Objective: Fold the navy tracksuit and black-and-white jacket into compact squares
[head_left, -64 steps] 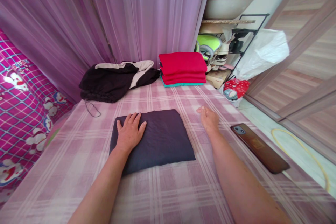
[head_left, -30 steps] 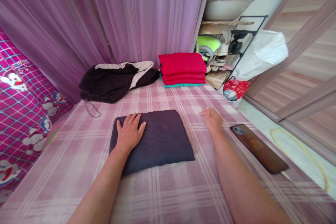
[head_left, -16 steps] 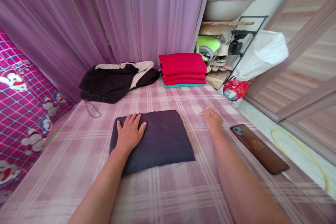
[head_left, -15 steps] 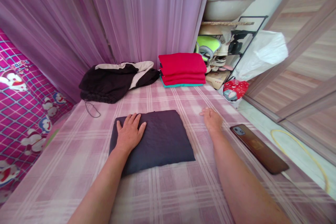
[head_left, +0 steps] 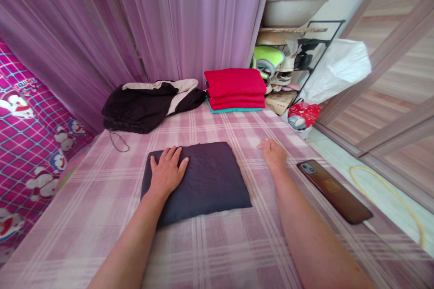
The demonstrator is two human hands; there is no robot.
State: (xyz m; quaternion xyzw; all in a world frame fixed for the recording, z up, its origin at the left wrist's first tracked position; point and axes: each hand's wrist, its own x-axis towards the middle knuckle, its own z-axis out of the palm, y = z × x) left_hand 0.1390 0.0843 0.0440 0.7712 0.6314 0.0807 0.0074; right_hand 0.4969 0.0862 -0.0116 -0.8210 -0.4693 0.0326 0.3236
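Note:
A dark navy folded garment [head_left: 210, 180] lies flat on the checked pink-and-white cloth [head_left: 210, 253]. My left hand [head_left: 167, 171] rests palm down on its left part, fingers spread. To the right of the garment, apart from it, my right hand [head_left: 274, 153] lies on the cloth with its fingers curled in and nothing seen in them. Beyond the garment sit a stack of folded red clothes [head_left: 235, 83], with a teal piece at the bottom, and a loosely bundled black-and-white jacket [head_left: 142, 104] with a dangling cord.
By my right forearm lies a brown-cased phone [head_left: 334, 192] with a white cable plugged in. Past the right edge stand a black rack [head_left: 327, 43] with shoes and basins, and a white plastic bag [head_left: 346, 70]. A purple curtain [head_left: 203, 18] hangs behind the clothes.

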